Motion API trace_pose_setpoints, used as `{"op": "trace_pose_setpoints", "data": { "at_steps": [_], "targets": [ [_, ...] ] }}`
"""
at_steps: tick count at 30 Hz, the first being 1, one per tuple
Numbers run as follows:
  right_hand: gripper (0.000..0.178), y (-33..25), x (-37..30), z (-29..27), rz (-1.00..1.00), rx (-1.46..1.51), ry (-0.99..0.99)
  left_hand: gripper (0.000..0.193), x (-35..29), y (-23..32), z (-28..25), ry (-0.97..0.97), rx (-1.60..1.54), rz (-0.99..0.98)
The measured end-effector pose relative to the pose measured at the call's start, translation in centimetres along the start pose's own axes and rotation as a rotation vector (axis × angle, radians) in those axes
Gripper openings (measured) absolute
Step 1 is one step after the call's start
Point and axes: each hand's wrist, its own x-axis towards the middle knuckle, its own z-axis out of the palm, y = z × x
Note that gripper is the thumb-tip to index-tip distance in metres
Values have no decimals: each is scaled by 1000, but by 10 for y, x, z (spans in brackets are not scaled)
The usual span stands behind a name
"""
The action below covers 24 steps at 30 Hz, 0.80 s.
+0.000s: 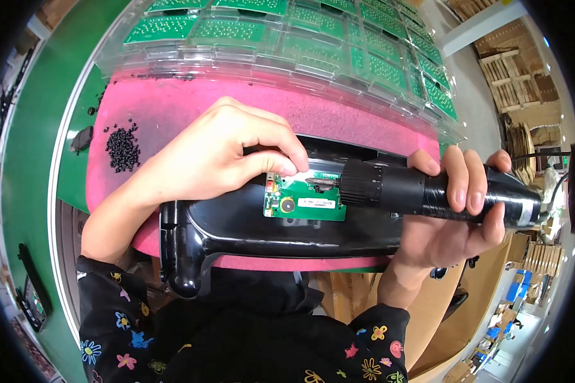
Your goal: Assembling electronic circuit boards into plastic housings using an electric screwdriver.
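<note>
A glossy black plastic housing (262,236) lies across the pink mat in front of me. On it sits a green circuit board (300,195) with a white label and a round buzzer-like part. My right hand (457,204) is wrapped round a black electric screwdriver (390,188), held nearly level with its bit pointing left over the board. My left hand (236,150) reaches in from the left, thumb and forefinger pinched at the board's upper edge near the bit tip. Whatever is between those fingertips is too small to make out.
A heap of small black screws (122,148) lies on the pink mat (172,102) at the left. Clear plastic trays (287,54) of green boards stand along the far side. A cable (543,154) runs from the screwdriver's right. Cardboard (441,313) stands at the lower right.
</note>
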Motion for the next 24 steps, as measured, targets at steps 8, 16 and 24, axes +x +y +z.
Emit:
{"op": "trace_pose_setpoints", "data": {
  "at_steps": [8, 16, 24],
  "targets": [
    [41, -1, -6, 4, -16, -61, -72, 11, -5, 3, 7, -8, 13, -50],
    [41, 5, -9, 10, -29, -90, -97, 17, -8, 2, 7, 15, -70, -65],
    [42, 4, -13, 12, -12, -155, -147, 19, -9, 3, 10, 15, -119, -76]
  ]
}}
